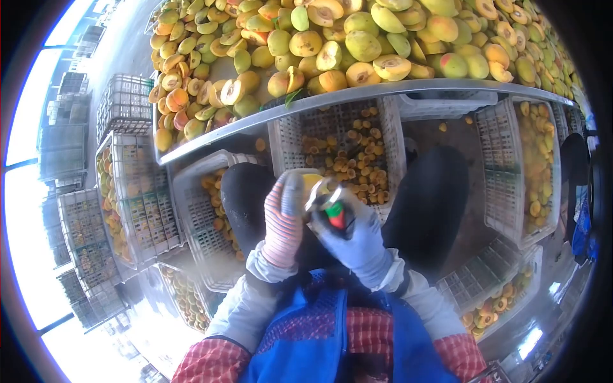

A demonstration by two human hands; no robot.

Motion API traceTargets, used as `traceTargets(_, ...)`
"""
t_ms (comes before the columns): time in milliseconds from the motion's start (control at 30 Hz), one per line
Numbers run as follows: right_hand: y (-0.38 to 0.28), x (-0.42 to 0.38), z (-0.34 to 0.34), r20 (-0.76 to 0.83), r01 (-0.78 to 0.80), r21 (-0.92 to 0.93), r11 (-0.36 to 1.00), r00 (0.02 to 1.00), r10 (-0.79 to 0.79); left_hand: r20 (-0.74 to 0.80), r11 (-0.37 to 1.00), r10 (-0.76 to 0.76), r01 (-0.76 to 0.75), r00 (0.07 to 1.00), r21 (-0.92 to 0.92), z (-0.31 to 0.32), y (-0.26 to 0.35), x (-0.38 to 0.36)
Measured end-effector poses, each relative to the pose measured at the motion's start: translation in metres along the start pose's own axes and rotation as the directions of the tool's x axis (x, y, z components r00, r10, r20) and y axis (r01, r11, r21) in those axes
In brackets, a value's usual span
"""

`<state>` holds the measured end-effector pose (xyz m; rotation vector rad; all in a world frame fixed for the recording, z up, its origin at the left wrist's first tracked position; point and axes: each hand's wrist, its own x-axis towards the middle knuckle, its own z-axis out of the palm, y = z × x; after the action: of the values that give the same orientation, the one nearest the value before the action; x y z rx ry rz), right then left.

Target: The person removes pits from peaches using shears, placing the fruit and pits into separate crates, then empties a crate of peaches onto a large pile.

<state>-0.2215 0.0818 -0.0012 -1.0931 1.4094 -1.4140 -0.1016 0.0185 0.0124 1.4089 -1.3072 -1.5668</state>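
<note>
My left hand (pixel 284 217), in a striped knit glove, is closed around a yellow peach (pixel 313 181), mostly covered by the fingers and the tool. My right hand (pixel 357 241), in a bluish glove, grips a pitting tool (pixel 334 213) with a red and green handle. Its shiny, curved metal head is up against the peach, blurred by motion. Both hands meet above my lap, over a crate (pixel 391 159) holding small yellow-brown fruit pieces.
A metal-edged table (pixel 357 94) heaped with whole and halved peaches (pixel 306 43) spans the front. Crates of fruit stand at the left (pixel 143 191) and right (pixel 501 172). A low crate (pixel 485 271) is near my right side. My knees flank the middle crate.
</note>
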Motion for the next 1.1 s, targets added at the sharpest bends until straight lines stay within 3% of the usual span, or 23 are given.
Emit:
traceTargets(33, -0.004, -0.001, -0.006, 0.017, -0.195, 0.111, 0.975, 0.981, 0.194, -0.046, 0.979, -0.083, 0.073, 0.995, -0.189, -0.002, -0.002, 0.001)
traceTargets(67, 0.005, -0.003, -0.011, 0.006, -0.083, 0.100, 0.992, 0.997, 0.082, -0.083, 0.977, -0.052, 0.034, 0.995, -0.211, -0.003, -0.002, -0.001)
traceTargets(133, 0.002, -0.012, -0.011, 0.105, -0.032, -0.140, 0.990, 0.993, 0.047, -0.079, 0.985, -0.035, 0.021, 0.996, -0.169, -0.002, 0.002, -0.002)
traceTargets(233, 0.005, -0.020, -0.001, 0.135, -0.013, -0.232, 0.973, 0.990, 0.045, -0.072, 0.997, 0.063, -0.066, 0.995, -0.041, 0.003, 0.003, -0.006)
traceTargets(333, 0.012, -0.024, 0.000, 0.169, -0.138, -0.114, 0.984, 0.973, 0.156, -0.068, 0.996, 0.038, -0.043, 0.997, -0.076, 0.004, -0.001, -0.009)
traceTargets(533, 0.011, -0.029, -0.002, 0.215, -0.132, -0.026, 0.991, 0.967, 0.135, -0.041, 0.999, 0.034, -0.035, 0.999, -0.034, 0.008, 0.004, -0.010)
traceTargets(733, 0.030, -0.044, 0.005, 0.270, -0.404, 0.205, 0.891, 0.899, 0.345, 0.018, 0.994, 0.062, -0.063, 0.998, 0.091, 0.005, -0.003, -0.009)
traceTargets(833, 0.024, -0.043, 0.003, 0.234, -0.361, 0.277, 0.890, 0.924, 0.302, -0.017, 0.997, 0.079, -0.079, 0.997, 0.027, 0.011, 0.001, -0.011)
traceTargets(933, 0.008, -0.043, 0.007, 0.021, -0.121, 0.100, 0.988, 0.993, 0.120, -0.114, 0.988, 0.150, -0.151, 0.982, -0.004, 0.022, 0.004, -0.018)
traceTargets(1033, 0.005, -0.038, 0.000, 0.115, -0.128, 0.085, 0.988, 0.986, 0.118, -0.104, 0.989, 0.147, -0.144, 0.984, 0.031, 0.019, 0.005, -0.016)
traceTargets(1100, 0.013, -0.037, -0.002, 0.220, -0.236, 0.145, 0.961, 0.955, 0.201, -0.062, 0.987, 0.152, -0.148, 0.986, 0.069, 0.014, 0.000, -0.012)
